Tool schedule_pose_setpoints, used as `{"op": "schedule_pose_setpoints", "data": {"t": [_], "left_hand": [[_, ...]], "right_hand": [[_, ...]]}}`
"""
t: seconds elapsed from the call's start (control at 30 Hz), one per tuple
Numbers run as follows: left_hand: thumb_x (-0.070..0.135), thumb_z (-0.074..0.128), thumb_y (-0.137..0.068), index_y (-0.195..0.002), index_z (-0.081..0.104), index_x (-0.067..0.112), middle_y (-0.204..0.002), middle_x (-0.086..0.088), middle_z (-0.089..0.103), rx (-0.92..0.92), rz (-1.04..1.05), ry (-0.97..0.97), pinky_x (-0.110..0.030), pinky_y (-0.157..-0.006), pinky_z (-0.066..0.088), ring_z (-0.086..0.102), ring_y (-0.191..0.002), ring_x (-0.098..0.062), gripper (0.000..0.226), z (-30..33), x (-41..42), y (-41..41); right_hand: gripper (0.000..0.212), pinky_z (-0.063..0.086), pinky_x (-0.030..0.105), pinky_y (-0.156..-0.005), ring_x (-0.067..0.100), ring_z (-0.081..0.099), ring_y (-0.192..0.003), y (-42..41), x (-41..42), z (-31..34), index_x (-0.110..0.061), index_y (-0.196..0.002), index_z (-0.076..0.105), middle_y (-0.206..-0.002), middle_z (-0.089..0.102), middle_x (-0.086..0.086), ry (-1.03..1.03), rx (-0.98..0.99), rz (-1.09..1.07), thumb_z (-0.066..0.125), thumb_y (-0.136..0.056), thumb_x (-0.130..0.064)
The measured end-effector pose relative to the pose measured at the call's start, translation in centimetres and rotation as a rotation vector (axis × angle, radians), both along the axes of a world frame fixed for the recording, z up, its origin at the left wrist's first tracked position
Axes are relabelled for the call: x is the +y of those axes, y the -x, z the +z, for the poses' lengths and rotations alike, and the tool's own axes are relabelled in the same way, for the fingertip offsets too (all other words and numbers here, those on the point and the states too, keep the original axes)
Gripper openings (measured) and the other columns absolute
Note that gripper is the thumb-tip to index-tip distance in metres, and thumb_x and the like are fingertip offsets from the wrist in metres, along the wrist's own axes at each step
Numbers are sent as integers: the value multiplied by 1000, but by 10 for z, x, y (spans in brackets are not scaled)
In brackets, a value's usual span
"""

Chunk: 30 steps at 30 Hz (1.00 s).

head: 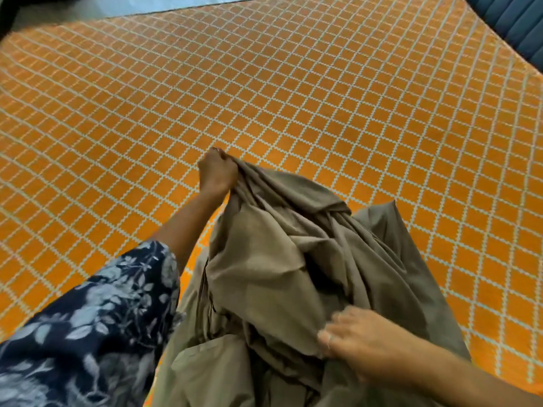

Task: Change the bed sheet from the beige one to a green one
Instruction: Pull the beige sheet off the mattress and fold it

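Beige bed sheet (pixel 293 274) is off the flat and gathered into a loose, heavily creased bundle at the near edge of the bed, in front of the person. Colour reads as a dull grey-beige, matte, plain with no pattern; deep folds run from the top of the bundle down toward the lower frame edge, with a dark hollow near the middle. One flap stands out to the right side of the bundle, and the lower part spreads wide across the bottom of the view. The sheet lies on an orange mattress cover (pixel 293 83) with a white diamond-grid pattern, which fills most of the view. Left hand (pixel 218 171) — fingers curled tight around a bunched ridge at the far top of the bundle, gripping it, forearm extended away from the body. Left sleeve (pixel 97 318) is dark navy with a pale leaf print, ending at mid-forearm. Right hand (pixel 357 337) — motion-blurred, on the near right part of the bundle, fingers bent into the cloth; appears to be gripping a fold. A ring (pixel 329 338) shows on one finger. A dark blue padded headboard (pixel 517 22) sits at the upper right corner.
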<state>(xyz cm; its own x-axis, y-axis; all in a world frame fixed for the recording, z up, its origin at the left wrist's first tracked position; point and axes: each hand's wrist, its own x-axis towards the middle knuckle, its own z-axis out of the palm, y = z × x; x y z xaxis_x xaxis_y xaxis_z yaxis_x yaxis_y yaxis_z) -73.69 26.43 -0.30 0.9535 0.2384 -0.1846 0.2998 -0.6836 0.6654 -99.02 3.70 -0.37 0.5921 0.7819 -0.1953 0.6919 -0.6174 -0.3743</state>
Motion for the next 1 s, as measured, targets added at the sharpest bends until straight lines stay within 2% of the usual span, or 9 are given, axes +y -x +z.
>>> {"op": "schedule_pose_setpoints", "data": {"t": [0.07,0.13,0.2,0.37,0.5,0.67,0.77,0.87,1.0], "left_hand": [[11,42,-93,-111,55,-3,-116,-26,58,18,239,321,-34,-59,39,52,-75,-29,26,16,2,-19],[12,38,-96,-110,52,0,-116,-23,57,19,267,351,-33,-59,36,51,-75,-27,24,24,4,-23],[18,38,-98,-112,51,-2,-113,-20,58,10,135,172,-34,-66,37,55,-90,-32,27,23,5,-7],[19,63,-82,-126,46,9,-126,-16,48,-205,-402,-544,-46,-84,35,44,-112,-36,48,-18,-2,60],[21,65,-76,-127,55,13,-123,-8,59,-311,-991,-533,-36,-82,47,59,-110,-27,53,-65,-16,118],[44,35,-99,-148,26,18,-133,-2,46,74,-939,-661,-37,-95,34,43,-124,-22,56,-87,-32,144],[30,36,-100,-136,45,22,-126,-3,49,9,-1068,-707,-40,-91,30,43,-119,-24,38,-74,-31,135],[23,43,-93,-109,64,23,-100,0,58,-134,-1156,-624,-35,-74,33,55,-96,-22,27,-58,-17,128],[27,45,-81,-87,56,29,-79,9,50,-281,-1224,-475,-26,-61,23,45,-73,-11,13,-24,29,138]], "right_hand": [[19,33,16,-53,3,51,-60,16,-2,-3,-32,-89,40,-68,56,-16,70,42,3,54,-75,-33],[14,28,20,-52,9,60,-71,16,5,2,-31,-98,38,-78,63,-11,166,178,-151,46,-93,-41],[35,32,30,-61,24,62,-97,3,15,6,-29,-118,33,-107,63,-2,119,335,-376,17,-97,-53],[52,48,45,-77,32,60,-100,-50,41,-19,-25,-146,22,-126,49,3,-27,185,-681,36,-97,-11],[58,45,38,-80,32,55,-111,-101,46,-49,-12,-140,36,-128,52,11,-38,179,-726,46,-85,5],[61,39,35,-66,35,61,-94,-128,37,-74,-14,-147,20,-109,62,17,58,158,-847,43,-92,-2],[62,43,36,-65,32,63,-87,-141,35,-82,-31,-150,16,-100,64,10,79,14,-810,45,-98,-15],[36,45,35,-68,32,65,-95,-153,36,-78,-27,-132,48,-107,68,10,120,-188,-688,43,-97,-21],[20,47,35,-68,34,65,-91,-180,13,-42,-23,-105,67,-98,70,12,-92,-124,-1032,51,-93,-24]]}}
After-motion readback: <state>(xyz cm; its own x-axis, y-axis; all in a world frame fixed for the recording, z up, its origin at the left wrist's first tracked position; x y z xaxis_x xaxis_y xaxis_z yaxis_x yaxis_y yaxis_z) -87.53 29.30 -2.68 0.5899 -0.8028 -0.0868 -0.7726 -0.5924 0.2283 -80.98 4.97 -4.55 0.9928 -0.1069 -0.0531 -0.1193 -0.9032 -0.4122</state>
